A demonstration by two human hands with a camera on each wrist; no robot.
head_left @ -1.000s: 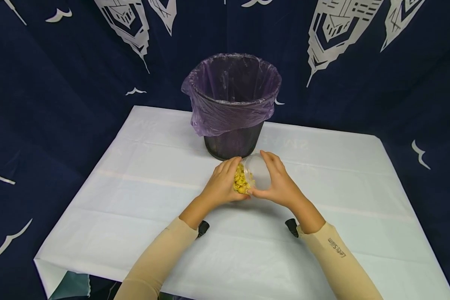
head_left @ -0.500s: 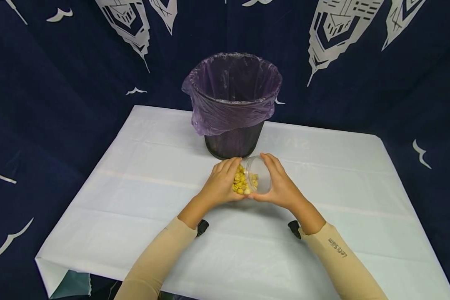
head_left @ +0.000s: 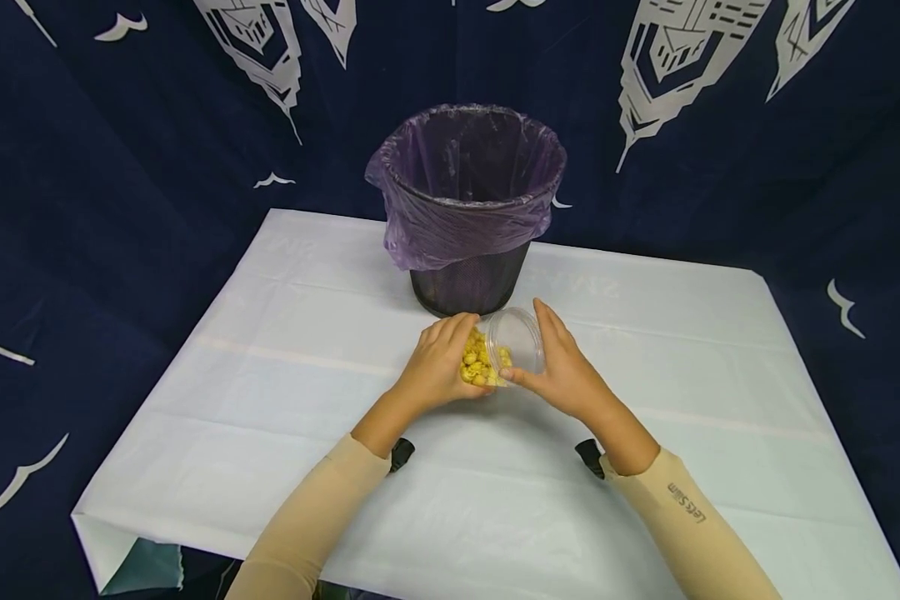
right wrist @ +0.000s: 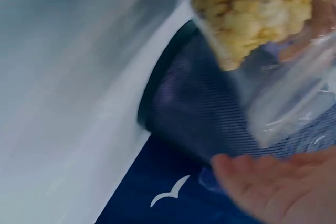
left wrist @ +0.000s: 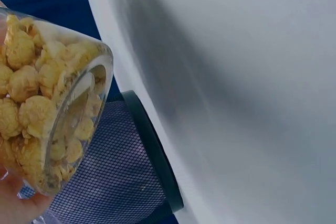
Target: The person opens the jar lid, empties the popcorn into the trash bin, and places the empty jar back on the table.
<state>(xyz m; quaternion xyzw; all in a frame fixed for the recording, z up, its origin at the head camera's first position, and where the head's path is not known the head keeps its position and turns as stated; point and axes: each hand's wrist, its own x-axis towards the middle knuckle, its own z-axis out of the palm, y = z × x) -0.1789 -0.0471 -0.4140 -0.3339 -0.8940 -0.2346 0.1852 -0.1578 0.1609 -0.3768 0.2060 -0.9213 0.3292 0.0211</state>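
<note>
In the head view, my left hand [head_left: 437,360] grips a clear jar of yellow popcorn [head_left: 477,358] above the table. The jar lies tipped sideways, its clear lid end [head_left: 517,340] facing right. Close by, my right hand [head_left: 570,371] is spread around that end, thumb by the near edge and fingers beyond the far side. The right wrist view shows the right fingers [right wrist: 278,182] nearly straight and apart from the clear lid. In the left wrist view, the jar's bottom end [left wrist: 79,124] shows, with fingertips along its wall; most of the left hand is hidden.
A dark mesh bin [head_left: 468,283] with a purple liner [head_left: 465,233] stands just beyond the jar. The white-covered table [head_left: 270,400] spreads to both sides. Behind hangs a dark blue patterned cloth [head_left: 157,125].
My right hand has loosened, its fingers spreading away from the lid end and shifting slightly right. My left hand and the jar have moved slightly left; the popcorn has shifted inside.
</note>
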